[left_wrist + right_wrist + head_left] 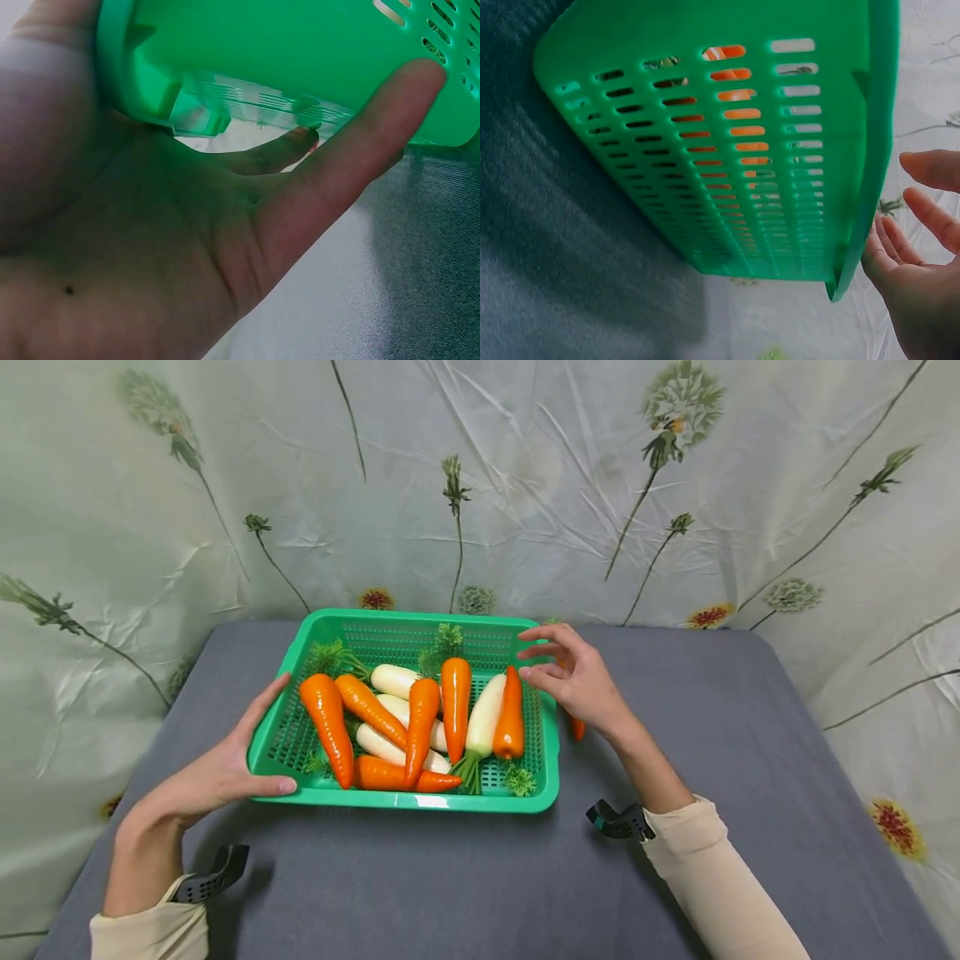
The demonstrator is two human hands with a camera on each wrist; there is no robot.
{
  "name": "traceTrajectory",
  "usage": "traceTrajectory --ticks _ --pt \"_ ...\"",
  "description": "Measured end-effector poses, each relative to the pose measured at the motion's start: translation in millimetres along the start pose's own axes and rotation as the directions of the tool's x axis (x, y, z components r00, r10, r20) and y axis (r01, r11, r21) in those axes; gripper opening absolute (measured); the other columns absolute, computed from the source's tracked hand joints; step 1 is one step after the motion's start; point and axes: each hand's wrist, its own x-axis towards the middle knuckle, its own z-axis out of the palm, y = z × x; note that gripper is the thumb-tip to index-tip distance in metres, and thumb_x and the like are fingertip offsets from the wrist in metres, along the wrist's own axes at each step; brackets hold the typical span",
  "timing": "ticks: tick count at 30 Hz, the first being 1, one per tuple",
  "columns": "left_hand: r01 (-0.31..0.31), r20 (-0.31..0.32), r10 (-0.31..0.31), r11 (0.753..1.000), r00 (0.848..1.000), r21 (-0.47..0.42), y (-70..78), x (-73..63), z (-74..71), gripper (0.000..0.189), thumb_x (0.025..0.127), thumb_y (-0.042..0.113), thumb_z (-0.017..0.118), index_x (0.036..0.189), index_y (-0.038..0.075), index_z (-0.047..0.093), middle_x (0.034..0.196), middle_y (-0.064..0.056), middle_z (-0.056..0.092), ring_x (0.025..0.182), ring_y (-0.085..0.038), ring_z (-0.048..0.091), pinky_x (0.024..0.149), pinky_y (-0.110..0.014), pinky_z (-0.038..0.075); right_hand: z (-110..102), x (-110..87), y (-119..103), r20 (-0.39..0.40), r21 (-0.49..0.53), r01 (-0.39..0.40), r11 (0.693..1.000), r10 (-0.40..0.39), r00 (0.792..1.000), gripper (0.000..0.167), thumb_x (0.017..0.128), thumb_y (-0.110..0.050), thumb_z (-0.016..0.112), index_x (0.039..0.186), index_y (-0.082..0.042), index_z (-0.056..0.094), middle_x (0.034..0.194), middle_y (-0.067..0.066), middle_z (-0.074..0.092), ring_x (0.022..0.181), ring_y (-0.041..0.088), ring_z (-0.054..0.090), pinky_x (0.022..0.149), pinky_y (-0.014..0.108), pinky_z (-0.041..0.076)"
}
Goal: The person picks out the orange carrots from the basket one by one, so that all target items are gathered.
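A green plastic basket holds several carrots and several white radishes, with bits of green leaf among them. My left hand holds its left end, thumb at the front corner and fingers along the outer side wall. From the left wrist view, the fingers reach under the rim against the wall. Over the right rim hovers my right hand, fingers apart and bent a little, nothing between them in the right wrist view. Behind that hand a carrot shows outside the basket, mostly hidden.
The basket stands on a grey cloth-covered table. A pale curtain printed with flowers hangs behind and at both sides. Each wrist carries a black strap.
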Motion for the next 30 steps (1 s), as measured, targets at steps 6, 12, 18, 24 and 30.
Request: traceTrajectory --ticks 6,12,18,24,30 --pt "0.002 -0.002 -0.002 1.0 1.0 -0.005 0.7 2.1 1.4 0.124 0.086 0.004 0.079 0.164 0.048 -0.007 0.161 -0.019 0.017 0.113 -0.006 0.055 0.085 -0.02 0.05 6 1.7 0 0.03 0.011 -0.019 1.0 0.019 0.999 0.045 0.096 0.005 0.068 0.139 0.006 0.053 0.142 0.022 0.043 0.128 0.045 0.059 0.094 0.025 0.057" --pt "-0.001 -0.01 0.001 1.0 1.0 0.002 -0.1 3.8 0.6 0.124 0.086 0.005 0.08 0.164 0.048 -0.006 0.163 -0.019 0.016 0.113 -0.004 0.054 0.085 -0.02 0.05 13 3.4 -3 0.06 -0.014 -0.025 1.0 0.026 0.998 0.045 0.096 0.003 0.069 0.139 0.005 0.055 0.141 0.024 0.043 0.126 0.045 0.06 0.094 0.028 0.058" --pt "-0.01 -0.003 0.01 1.0 1.0 -0.014 0.3 1.3 0.1 0.123 0.087 0.002 0.078 0.164 0.047 -0.007 0.161 -0.018 0.016 0.113 -0.004 0.055 0.086 -0.019 0.049 23 7.3 -6 0.1 -0.047 -0.043 0.998 0.048 0.994 0.044 0.097 -0.001 0.069 0.139 -0.002 0.057 0.138 0.023 0.046 0.126 0.039 0.063 0.098 0.038 0.057" --pt "-0.007 -0.006 0.007 1.0 1.0 -0.02 0.8 1.2 0.6 0.123 0.087 0.003 0.078 0.164 0.048 -0.007 0.161 -0.018 0.017 0.113 -0.005 0.056 0.086 -0.019 0.049 30 10.5 -7 0.128 -0.036 -0.055 0.998 0.059 0.99 0.046 0.098 -0.001 0.068 0.141 0.003 0.054 0.14 0.027 0.043 0.126 0.044 0.062 0.095 0.042 0.058" --pt "-0.003 -0.005 0.002 0.999 1.0 -0.039 -1.1 1.0 2.2 0.124 0.086 0.002 0.079 0.165 0.047 -0.006 0.161 -0.018 0.016 0.112 -0.005 0.056 0.084 -0.023 0.053 35 11.3 -8 0.147 -0.05 -0.044 0.998 0.051 0.988 0.047 0.097 -0.002 0.07 0.142 0.0 0.055 0.14 0.027 0.045 0.123 0.044 0.065 0.096 0.038 0.059"
